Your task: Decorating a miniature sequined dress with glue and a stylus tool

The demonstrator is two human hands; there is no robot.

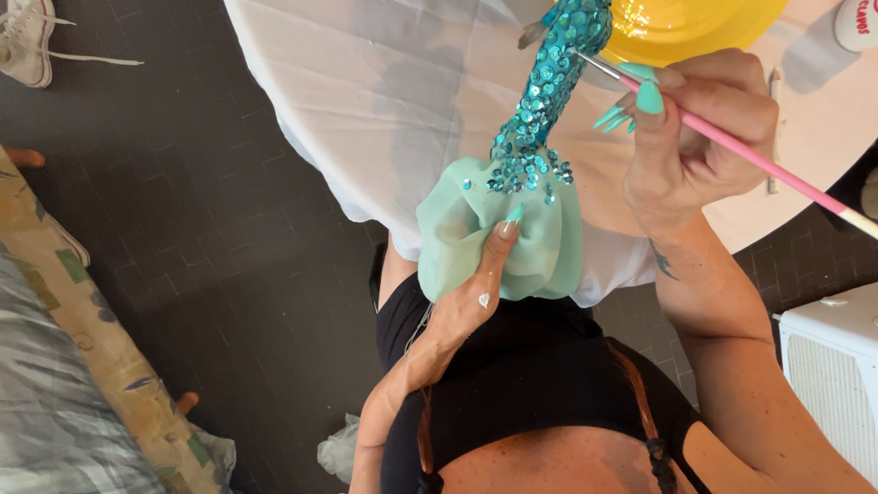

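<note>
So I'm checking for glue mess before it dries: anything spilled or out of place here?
One white blob sits on the back of the left hand holding the mint fabric. Nothing else looks spilled; the white tablecloth shows only shadows.

A home room used for crafts: a round table point(384, 101) under a white cloth stands on a dark tiled floor point(229, 247), a patterned sofa or bed edge point(82, 366) runs along one side, a white sneaker point(26, 41) lies on the floor, and a white appliance point(837, 384) sits nearby
</note>
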